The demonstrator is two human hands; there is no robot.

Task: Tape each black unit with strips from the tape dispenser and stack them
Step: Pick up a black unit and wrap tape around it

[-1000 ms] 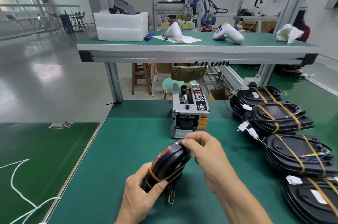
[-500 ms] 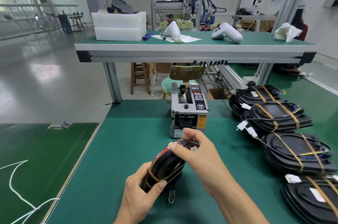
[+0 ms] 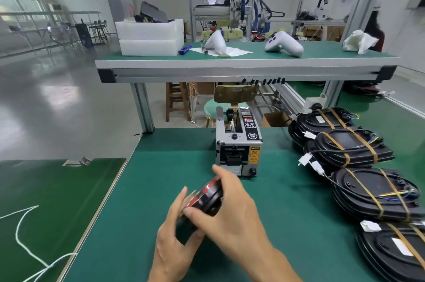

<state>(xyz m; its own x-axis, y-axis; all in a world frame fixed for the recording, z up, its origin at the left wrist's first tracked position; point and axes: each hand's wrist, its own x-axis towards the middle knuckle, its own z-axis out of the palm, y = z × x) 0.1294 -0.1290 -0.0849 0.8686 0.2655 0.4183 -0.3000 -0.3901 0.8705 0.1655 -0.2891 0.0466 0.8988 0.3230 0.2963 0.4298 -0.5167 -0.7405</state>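
Note:
I hold a black unit [image 3: 208, 199] with a red and white edge on its side, just above the green table [image 3: 174, 155]. My left hand [image 3: 174, 242] grips it from below and behind. My right hand [image 3: 232, 215] lies over its top and right side, fingers wrapped across it; most of the unit is hidden. The grey tape dispenser [image 3: 238, 143] stands right behind the hands. Along the right side lie several black units [image 3: 351, 148] bound with tan tape, some stacked in pairs.
White connectors and wires [image 3: 310, 162] trail from the taped units toward the middle. A raised shelf [image 3: 246, 63] behind carries white foam blocks, white shells and a cloth. A lower green bench with a white cord [image 3: 25, 235] lies to the left.
The unit has been turned so its red and white edge faces up. My right hand has slid from the unit's top edge down over its side.

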